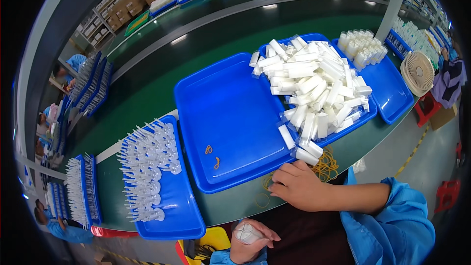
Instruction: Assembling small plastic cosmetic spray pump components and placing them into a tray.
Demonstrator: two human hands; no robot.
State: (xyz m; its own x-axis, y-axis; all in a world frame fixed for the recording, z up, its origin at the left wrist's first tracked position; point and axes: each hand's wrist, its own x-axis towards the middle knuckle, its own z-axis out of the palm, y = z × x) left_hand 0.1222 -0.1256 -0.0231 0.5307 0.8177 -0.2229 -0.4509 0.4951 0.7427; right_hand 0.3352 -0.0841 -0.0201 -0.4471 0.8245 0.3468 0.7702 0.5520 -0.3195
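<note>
Close to my body at the lower middle, my left hand [249,245] is closed around a white, clear-wrapped bundle [248,233], of which only the end shows. My right hand [301,186] rests at the table's near edge, fingers curled down; what lies under the fingertips is hidden. Beside it is a tangle of yellow rubber bands [326,167]. A white packet in clear film [306,156] lies just beyond its fingers. Many more such packets are heaped on a blue tray [372,113], spilling over its near edge.
An open blue tray [230,113] holds two small rubber-band clumps [209,149]. On the left, another blue tray [176,221] carries rows of clear stemmed plastic parts [149,167]. At right are a tray with white bundles [362,48] and a beige fan [418,72]. Other people work across the line.
</note>
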